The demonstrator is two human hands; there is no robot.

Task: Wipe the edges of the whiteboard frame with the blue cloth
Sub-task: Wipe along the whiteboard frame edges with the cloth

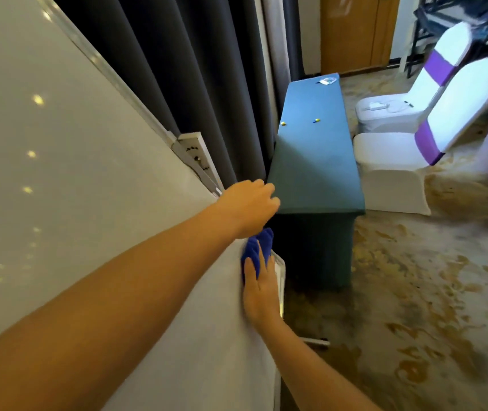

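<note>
The whiteboard (59, 173) fills the left of the head view, tilted, its pale metal frame (103, 66) running along its right edge. My left hand (250, 204) curls over that edge at mid-height, fingers wrapped behind the frame. Just below it my right hand (260, 287) lies flat against the board's edge and presses the blue cloth (257, 246) onto it. The cloth bunches out above my fingers. The frame section under both hands is hidden.
A long table with a teal cover (313, 149) stands close to the right of the board, with small items on it. Dark curtains (192, 69) hang behind. Two white covered chairs with purple bands (408, 161) stand beyond on patterned carpet. A board foot (316, 341) sticks out on the floor.
</note>
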